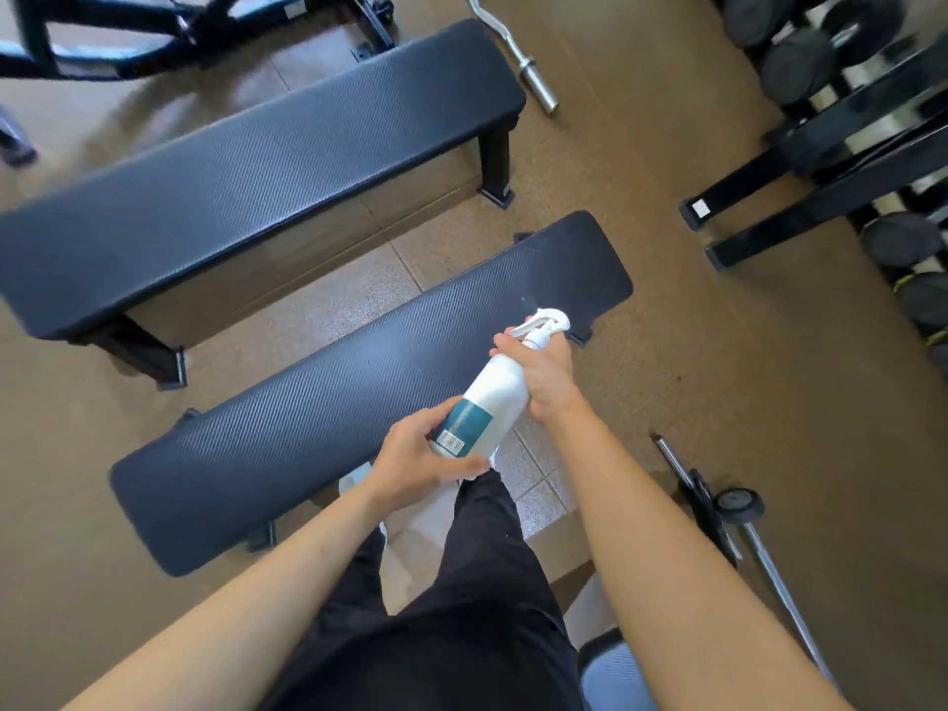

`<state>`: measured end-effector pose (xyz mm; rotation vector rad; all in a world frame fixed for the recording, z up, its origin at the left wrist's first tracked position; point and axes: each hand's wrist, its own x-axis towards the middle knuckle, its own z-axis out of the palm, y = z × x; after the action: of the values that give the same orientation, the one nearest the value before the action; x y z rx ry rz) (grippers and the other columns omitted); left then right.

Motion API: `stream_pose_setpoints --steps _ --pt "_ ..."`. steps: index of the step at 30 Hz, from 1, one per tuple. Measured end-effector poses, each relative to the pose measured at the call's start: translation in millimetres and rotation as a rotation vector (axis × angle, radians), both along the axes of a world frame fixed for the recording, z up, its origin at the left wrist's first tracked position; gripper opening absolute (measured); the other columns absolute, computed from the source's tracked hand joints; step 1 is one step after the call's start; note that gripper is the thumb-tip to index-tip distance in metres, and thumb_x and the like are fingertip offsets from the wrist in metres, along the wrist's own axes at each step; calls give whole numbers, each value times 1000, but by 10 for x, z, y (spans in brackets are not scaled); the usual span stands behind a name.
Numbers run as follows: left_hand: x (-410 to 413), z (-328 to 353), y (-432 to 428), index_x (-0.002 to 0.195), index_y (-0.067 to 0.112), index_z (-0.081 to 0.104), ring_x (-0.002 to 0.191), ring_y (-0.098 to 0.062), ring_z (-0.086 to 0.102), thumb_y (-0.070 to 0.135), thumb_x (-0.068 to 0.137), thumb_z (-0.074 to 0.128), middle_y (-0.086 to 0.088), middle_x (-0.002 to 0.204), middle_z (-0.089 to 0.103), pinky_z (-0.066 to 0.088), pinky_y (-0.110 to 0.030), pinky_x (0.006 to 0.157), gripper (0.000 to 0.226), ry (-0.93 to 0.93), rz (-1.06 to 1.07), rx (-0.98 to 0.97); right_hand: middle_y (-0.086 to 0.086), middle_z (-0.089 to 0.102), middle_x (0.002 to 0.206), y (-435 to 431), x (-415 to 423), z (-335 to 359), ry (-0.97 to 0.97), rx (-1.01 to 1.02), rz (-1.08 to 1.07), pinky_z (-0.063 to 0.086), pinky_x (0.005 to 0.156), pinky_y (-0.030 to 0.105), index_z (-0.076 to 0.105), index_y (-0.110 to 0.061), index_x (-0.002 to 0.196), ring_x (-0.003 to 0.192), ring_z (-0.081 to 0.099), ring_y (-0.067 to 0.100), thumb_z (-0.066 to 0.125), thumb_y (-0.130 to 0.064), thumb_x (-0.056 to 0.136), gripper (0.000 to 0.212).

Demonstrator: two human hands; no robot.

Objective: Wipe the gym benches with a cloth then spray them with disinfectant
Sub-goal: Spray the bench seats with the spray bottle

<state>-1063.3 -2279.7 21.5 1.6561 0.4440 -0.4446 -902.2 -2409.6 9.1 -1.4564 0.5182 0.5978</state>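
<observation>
The far bench (256,187) lies behind the near bench (333,418), floor (328,310) between them. The spray bottle (500,387) hangs over the near bench's right part, left hand (426,454) at its base, right hand (551,374) at its neck. A dumbbell rack (769,171) stands at the far right.

You've got an EZ curl bar (536,84) on the floor up top, dumbbell rack (744,184) w/ dumbbells (797,64) at right, chrome bar (772,572) lower right, black frame (195,28) top left.

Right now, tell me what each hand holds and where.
Both hold the spray bottle: the left hand grips its base, the right hand its neck by the trigger.
</observation>
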Motion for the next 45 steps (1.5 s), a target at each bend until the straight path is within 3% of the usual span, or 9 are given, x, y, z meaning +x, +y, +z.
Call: stream_pose_setpoints --steps 3,9,13,19,28,34,38,42,45 --pt "-173 -14 54 124 54 64 98 -13 68 49 61 89 9 105 71 56 -42 92 68 -9 32 14 13 63 80 68 -152 32 4 -93 -19 59 62 36 53 -4 97 60 67 18 73 10 84 28" --pt "-215 12 -1 123 57 62 91 -12 69 42 61 93 15 101 69 63 -48 80 71 25 81 -31 14 69 102 10 -175 28 -11 -57 34 62 72 41 57 2 119 79 72 26 78 8 78 46" --pt "-107 15 -139 116 67 57 95 -13 68 52 56 88 18 101 68 60 -46 86 70 53 55 37 12 65 80 -76 -56 -63 51 -63 18 57 70 43 62 -1 95 71 67 28 77 1 68 31" --pt "82 -31 -345 129 44 64 94 -9 71 54 58 88 13 101 74 59 -42 91 75 138 37 46 13 68 87 -332 74 -264 177 -6 -47 59 59 35 62 6 112 71 73 25 73 7 84 30" --pt "-267 -76 -394 129 33 66 92 -5 69 58 58 83 14 102 73 53 -23 79 77 228 14 83 16 67 80 -325 -278 -548 355 -110 -26 58 62 42 50 -11 101 59 65 26 69 7 83 32" --pt "-819 -82 -212 132 32 65 100 -11 69 60 60 84 12 110 72 60 -38 88 80 211 95 69 14 67 86 -13 -709 -478 359 -51 96 59 63 38 50 -11 101 66 67 22 69 0 92 23" --pt "-1418 -132 101 130 42 63 105 -5 68 60 58 85 20 113 71 60 -37 92 77 186 185 93 15 68 76 433 -1216 -464 351 -89 144 59 76 53 46 -10 105 63 65 27 68 0 91 28" --pt "-2163 -87 506 110 56 62 100 4 68 51 61 91 34 106 69 61 -34 91 58 157 271 81 10 70 76 935 -1907 -372 300 -16 164 60 59 37 52 -7 109 61 70 20 71 -3 92 26" --pt "-2821 -43 785 114 51 65 99 2 69 53 59 92 30 105 71 61 -35 90 61 129 356 70 11 71 81 1321 -2520 -296 263 3 206 60 66 41 57 -7 103 66 71 20 78 -5 87 27"
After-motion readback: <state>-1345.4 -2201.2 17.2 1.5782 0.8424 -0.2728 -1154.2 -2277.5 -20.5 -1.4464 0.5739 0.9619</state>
